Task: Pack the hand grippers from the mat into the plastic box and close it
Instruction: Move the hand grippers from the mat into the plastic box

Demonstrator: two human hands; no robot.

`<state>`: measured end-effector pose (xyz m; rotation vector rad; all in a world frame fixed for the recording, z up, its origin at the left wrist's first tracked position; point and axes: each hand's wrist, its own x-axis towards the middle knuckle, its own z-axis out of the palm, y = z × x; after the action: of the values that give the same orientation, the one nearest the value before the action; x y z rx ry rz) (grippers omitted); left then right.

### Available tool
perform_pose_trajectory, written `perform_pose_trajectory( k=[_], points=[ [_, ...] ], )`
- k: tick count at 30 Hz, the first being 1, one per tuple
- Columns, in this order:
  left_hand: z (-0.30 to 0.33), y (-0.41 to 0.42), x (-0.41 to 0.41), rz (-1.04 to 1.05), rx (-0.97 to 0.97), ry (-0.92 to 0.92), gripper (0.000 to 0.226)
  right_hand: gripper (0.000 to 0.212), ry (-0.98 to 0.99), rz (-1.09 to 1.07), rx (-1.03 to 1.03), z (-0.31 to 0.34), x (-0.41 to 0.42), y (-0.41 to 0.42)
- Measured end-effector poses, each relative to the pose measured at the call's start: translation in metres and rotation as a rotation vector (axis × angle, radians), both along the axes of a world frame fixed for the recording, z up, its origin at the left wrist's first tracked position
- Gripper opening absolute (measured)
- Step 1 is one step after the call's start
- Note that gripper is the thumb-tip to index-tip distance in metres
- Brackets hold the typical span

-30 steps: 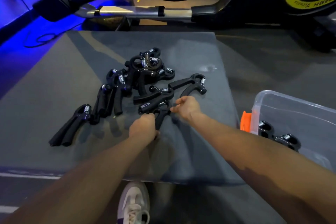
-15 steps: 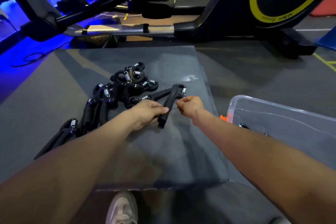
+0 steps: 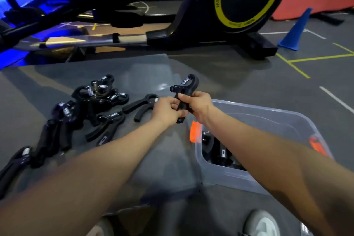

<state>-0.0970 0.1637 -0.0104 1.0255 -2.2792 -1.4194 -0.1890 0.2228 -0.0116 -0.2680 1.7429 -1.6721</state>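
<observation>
Hand gripper, long axis near upright, handles pinched by both left hand and right hand at frame centre; plastic box lower right, nearer right hand.

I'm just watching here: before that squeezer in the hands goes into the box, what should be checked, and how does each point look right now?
1. Hold on the hand gripper: left hand and right hand both grip its handles: ok.
2. Plastic box open, no lid on: ok.
3. Room inside the box: some grippers already there, space shows: ok.
4. Gripper over the box: it is above the mat edge: not ok.
5. Lid within reach: none in view: cannot tell.
</observation>
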Motion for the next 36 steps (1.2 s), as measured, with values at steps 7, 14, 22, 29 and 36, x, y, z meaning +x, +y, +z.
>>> perform_pose_trajectory(
  k=[7, 14, 22, 29, 36],
  points=[
    [-0.013, 0.058, -0.052, -0.117, -0.023, 0.017, 0.035, 0.013, -0.083, -0.175, 0.035, -0.012, -0.048, 0.068],
    [-0.044, 0.079, -0.078, -0.183, -0.253, -0.137, 0.041, 0.013, -0.024, -0.283, 0.341, -0.052, -0.087, 0.140],
    [-0.067, 0.069, -0.092, -0.182, -0.458, -0.273, 0.060, 0.037, -0.075, -0.357, 0.525, -0.116, -0.122, 0.174],
    [-0.090, 0.063, -0.104, -0.134, -0.495, -0.321, 0.066, 0.017, -0.056, -0.251, 0.694, -0.154, -0.136, 0.180],
    [-0.102, 0.063, -0.111, -0.092, -0.539, -0.329, 0.071, 0.020, -0.103, -0.216, 0.624, -0.175, -0.141, 0.185]
  ],
)
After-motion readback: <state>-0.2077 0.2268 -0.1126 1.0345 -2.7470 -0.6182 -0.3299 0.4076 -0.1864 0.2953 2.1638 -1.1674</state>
